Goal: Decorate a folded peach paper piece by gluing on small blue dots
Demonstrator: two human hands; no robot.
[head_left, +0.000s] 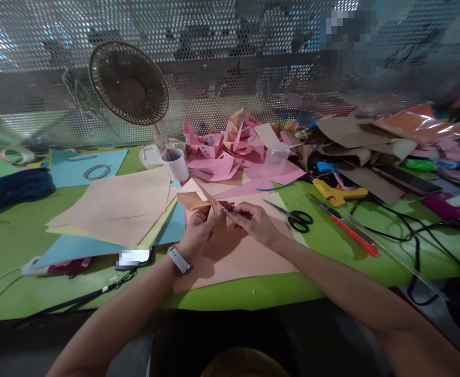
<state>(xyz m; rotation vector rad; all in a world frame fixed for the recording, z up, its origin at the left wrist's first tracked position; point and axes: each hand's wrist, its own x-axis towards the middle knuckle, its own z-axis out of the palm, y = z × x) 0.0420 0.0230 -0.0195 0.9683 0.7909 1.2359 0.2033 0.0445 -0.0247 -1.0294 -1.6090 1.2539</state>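
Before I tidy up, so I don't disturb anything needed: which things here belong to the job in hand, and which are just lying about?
Seemingly in use:
folded peach paper, in the left hand and right hand
peach sheet beneath
perhaps the scissors

Probably just lying about:
fan
lit phone
dark blue cloth

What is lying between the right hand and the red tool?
In the head view, black scissors lie between the right hand and the red tool.

Folded peach paper piece (190, 201), centre: matt, smooth between creases. Perforated grey panel (198, 65), top of frame: metallic, dull sheen. Orange film sheet (416, 124), upper right: glossy, plastic-looking. Yellow pistol-shaped glue gun (338, 194), right: smooth plastic. Dark blue bundled cloth (15, 189), left edge: matt.
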